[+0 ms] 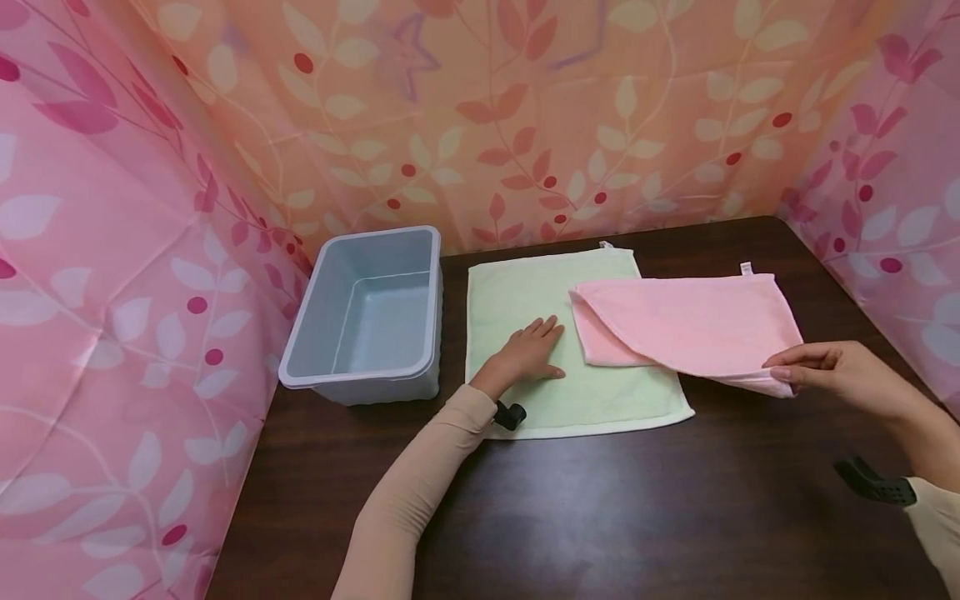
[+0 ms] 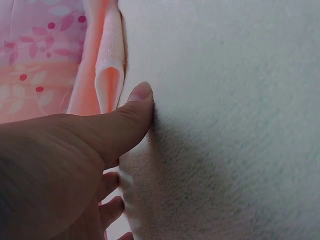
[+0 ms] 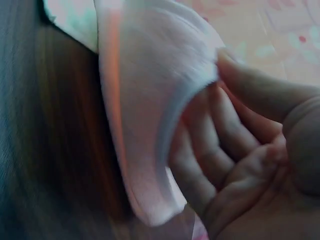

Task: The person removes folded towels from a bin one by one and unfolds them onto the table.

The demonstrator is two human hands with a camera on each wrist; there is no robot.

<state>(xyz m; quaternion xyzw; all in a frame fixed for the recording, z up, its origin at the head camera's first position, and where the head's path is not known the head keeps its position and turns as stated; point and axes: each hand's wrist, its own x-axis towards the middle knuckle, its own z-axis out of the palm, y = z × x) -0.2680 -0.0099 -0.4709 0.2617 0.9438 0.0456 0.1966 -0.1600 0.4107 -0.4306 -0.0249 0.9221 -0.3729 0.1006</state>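
A light green towel (image 1: 517,292) lies spread flat on the dark table. My left hand (image 1: 531,348) rests on it with fingers extended, and in the left wrist view the thumb (image 2: 132,112) touches the cloth. A pink towel (image 1: 690,317), folded over, overlaps the green one's right side; its left end gapes between layers. At its near right corner my right hand (image 1: 847,375) pinches the edge between thumb and fingers. In the right wrist view the pink towel (image 3: 150,100) hangs from that pinch, its edge lifted off the table.
A grey-blue plastic bin (image 1: 386,325) stands at the back left, with nothing seen inside. Floral curtains (image 1: 480,125) enclose the table (image 1: 600,517) at the back and both sides. Small white tags stick out from the towels' far edges.
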